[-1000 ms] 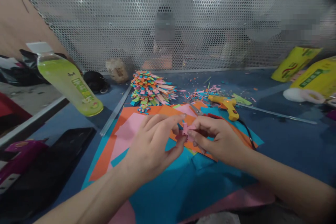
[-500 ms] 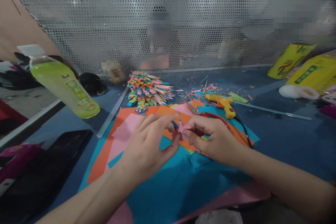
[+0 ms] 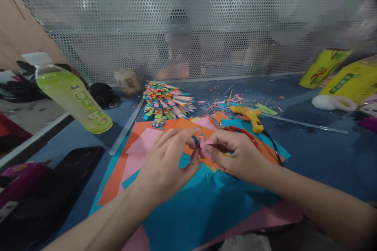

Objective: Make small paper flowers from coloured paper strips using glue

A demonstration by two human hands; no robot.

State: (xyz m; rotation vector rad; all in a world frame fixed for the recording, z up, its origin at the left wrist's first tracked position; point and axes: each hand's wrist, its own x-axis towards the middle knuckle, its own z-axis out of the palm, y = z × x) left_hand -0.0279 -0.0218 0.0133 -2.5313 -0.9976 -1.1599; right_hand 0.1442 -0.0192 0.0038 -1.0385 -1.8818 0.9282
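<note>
A small pink paper piece (image 3: 203, 146) with spread strips is pinched in my right hand (image 3: 235, 153), between thumb and fingers. My left hand (image 3: 167, 160) is curved at its left side, thumb and forefinger at the piece's edge, with a bit of blue by the fingertips. Beneath both hands lie sheets of blue (image 3: 179, 204), orange and pink paper. Behind them stands a cone-shaped pile of multicoloured fringed paper (image 3: 166, 100), with a small paper flower (image 3: 158, 123) at its front.
Scissors (image 3: 218, 122) and a yellow glue gun (image 3: 249, 117) lie behind my right hand, near paper scraps (image 3: 218, 104). A green drink bottle (image 3: 70, 94) and a black phone (image 3: 55, 188) are at left. Yellow packages (image 3: 347, 82) sit at right, before a perforated metal panel (image 3: 206, 19).
The pink piece has turned slightly and its strips show more spread. Both hands have stayed almost in the same place.
</note>
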